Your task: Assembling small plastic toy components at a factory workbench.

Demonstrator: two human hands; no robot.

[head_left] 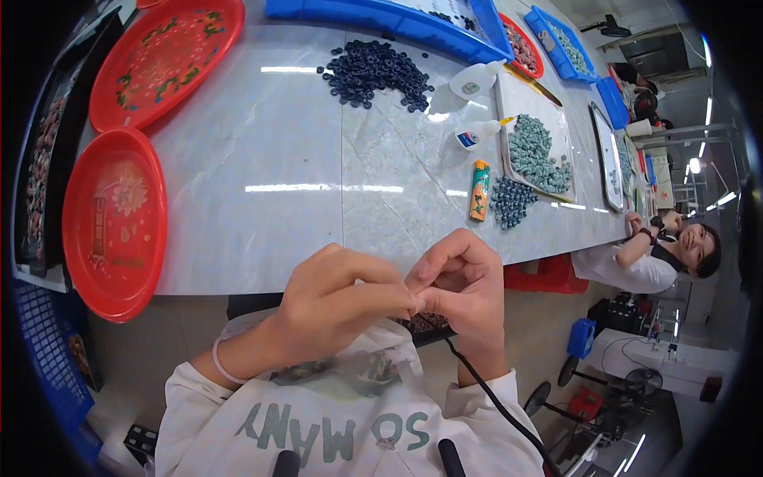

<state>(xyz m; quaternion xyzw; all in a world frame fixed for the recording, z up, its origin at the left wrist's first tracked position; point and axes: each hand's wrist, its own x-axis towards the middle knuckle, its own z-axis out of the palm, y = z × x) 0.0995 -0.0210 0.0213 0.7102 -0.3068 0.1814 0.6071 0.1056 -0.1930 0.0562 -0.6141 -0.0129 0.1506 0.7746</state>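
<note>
My left hand (338, 306) and my right hand (469, 286) meet in front of my body, just off the table's near edge. Both are closed in a pinch, thumbs and forefingertips touching. Whatever lies between the fingertips is too small or hidden to make out. Nearest on the table are a heap of shiny dark beads (513, 203) and an orange and green lighter (479, 191). Beyond them, two white squeeze bottles (477, 79) stand by a white tray (510, 99) of pale green pieces (538, 151). Small dark rings (373, 73) lie heaped farther off.
Two red trays (155, 222) lie at the left, beside a black tray (49, 230) of reddish pieces. A blue tray (358, 17) spans the far side. A black cord (493, 397) runs below my right hand. Another person (648, 254) sits at the right.
</note>
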